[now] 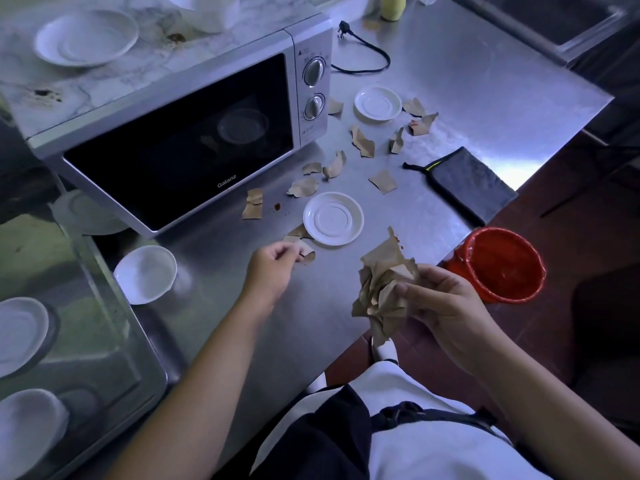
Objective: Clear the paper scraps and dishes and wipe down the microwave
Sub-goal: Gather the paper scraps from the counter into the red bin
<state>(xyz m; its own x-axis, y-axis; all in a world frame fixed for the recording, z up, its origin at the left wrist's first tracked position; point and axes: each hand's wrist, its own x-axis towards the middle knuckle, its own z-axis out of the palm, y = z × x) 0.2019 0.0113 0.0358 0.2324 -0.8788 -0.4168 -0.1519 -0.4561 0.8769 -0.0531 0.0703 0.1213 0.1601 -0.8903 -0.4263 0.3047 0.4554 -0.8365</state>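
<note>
My right hand [446,306] grips a crumpled bunch of brown paper scraps [381,289] above the steel table's front edge. My left hand [273,268] pinches one brown scrap [307,252] lying beside a white saucer [333,218]. Several more brown scraps [362,142] are scattered on the table between that saucer and a second white saucer [377,102]. The silver microwave [180,133], door closed, stands at the left with a white plate [86,38] on its stained top. A white bowl [145,273] sits near the table's left edge.
A red bucket [502,268] with a plastic liner stands on the floor right of the table. A dark cloth [471,185] lies at the table's right edge. White plates [20,334] sit in the sink at left. The microwave's black cord [363,53] trails on the table.
</note>
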